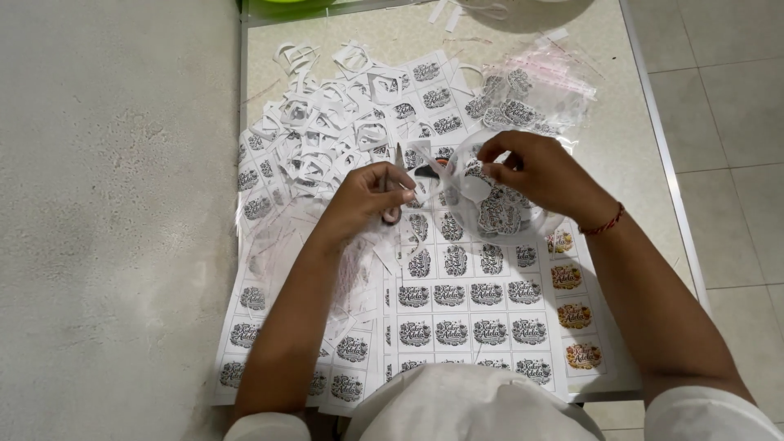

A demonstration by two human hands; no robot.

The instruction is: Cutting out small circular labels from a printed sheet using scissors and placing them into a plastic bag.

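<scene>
Printed label sheets point(474, 314) lie below; left hand point(359, 200) grips scissors point(394, 184), blades pointing right toward the paper cutout point(472, 175) pinched by the right hand point(535, 171).

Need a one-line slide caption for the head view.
Left hand works scissors while right hand holds a small paper cutout above white printed sticker sheets and paper offcuts.

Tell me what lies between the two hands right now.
In the head view, the scissors' blades reach from the left hand toward the small paper piece pinched by the right hand, above printed sticker sheets.
</scene>
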